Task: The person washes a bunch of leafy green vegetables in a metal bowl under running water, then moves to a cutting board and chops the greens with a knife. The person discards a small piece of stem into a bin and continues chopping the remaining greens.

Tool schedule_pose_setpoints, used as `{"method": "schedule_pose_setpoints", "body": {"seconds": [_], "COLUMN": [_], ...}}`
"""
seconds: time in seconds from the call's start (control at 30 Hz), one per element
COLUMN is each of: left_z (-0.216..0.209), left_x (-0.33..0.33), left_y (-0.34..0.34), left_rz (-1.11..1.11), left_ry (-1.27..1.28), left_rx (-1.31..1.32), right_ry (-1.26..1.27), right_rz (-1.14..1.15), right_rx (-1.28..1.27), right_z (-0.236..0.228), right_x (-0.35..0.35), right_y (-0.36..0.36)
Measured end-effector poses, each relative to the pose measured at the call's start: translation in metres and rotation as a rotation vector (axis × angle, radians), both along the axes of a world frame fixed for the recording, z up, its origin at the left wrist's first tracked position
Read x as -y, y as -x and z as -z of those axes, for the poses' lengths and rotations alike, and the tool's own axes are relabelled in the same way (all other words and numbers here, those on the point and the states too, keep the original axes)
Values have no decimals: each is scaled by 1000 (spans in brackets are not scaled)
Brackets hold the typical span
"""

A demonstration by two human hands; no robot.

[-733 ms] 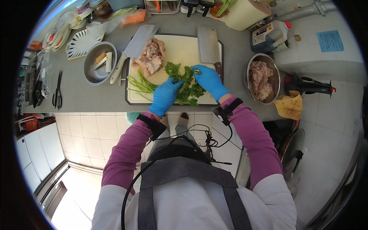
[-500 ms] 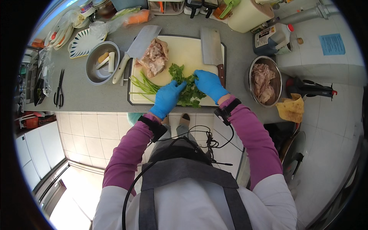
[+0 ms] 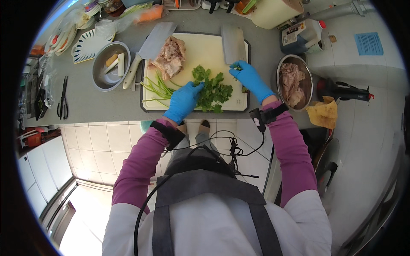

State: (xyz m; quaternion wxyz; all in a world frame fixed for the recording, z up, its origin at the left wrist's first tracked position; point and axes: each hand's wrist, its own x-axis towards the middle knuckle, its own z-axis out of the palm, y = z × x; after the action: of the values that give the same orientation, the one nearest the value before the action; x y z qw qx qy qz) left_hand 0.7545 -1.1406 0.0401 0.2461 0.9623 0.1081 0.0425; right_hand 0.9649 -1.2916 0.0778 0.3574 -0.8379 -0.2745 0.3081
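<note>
My left hand, in a blue glove, is closed around a bunch of leafy cilantro on the cutting board. Its pale green stems stick out to the left of the hand. My gloved right hand is raised over the board's right edge, fingers pinched on a small green cilantro bit. Under that hand lies a cleaver, its handle mostly covered. Raw chicken rests on the board's upper left, beside a second cleaver with a pale handle.
A grey bowl with white stalks and a tan piece stands left of the board; black scissors lie farther left. On the right are a metal bowl of raw meat, a yellow cloth and a large jug.
My right hand has moved right and slightly up, away from the cilantro, with a small green bit at its fingertips. The left hand keeps hold of the bunch. The view has shifted slightly.
</note>
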Motion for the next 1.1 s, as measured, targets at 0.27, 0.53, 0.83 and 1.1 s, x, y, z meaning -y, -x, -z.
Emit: {"method": "schedule_pose_setpoints", "body": {"seconds": [0.27, 0.53, 0.83, 1.1], "left_z": [-22, -28, -22, -15], "left_x": [-5, -24, 3, 28], "left_y": [9, 39, 53, 52], "left_rz": [-34, -15, 130, 85], "left_ry": [134, 210, 79, -142], "left_rx": [176, 238, 123, 80], "right_ry": [35, -164, -26, -1], "right_rz": [107, 211, 178, -89], "right_rx": [-96, -464, -69, 510], "right_z": [-21, -28, 11, 52], "right_x": [49, 77, 67, 47], "right_y": [10, 44, 51, 63]}}
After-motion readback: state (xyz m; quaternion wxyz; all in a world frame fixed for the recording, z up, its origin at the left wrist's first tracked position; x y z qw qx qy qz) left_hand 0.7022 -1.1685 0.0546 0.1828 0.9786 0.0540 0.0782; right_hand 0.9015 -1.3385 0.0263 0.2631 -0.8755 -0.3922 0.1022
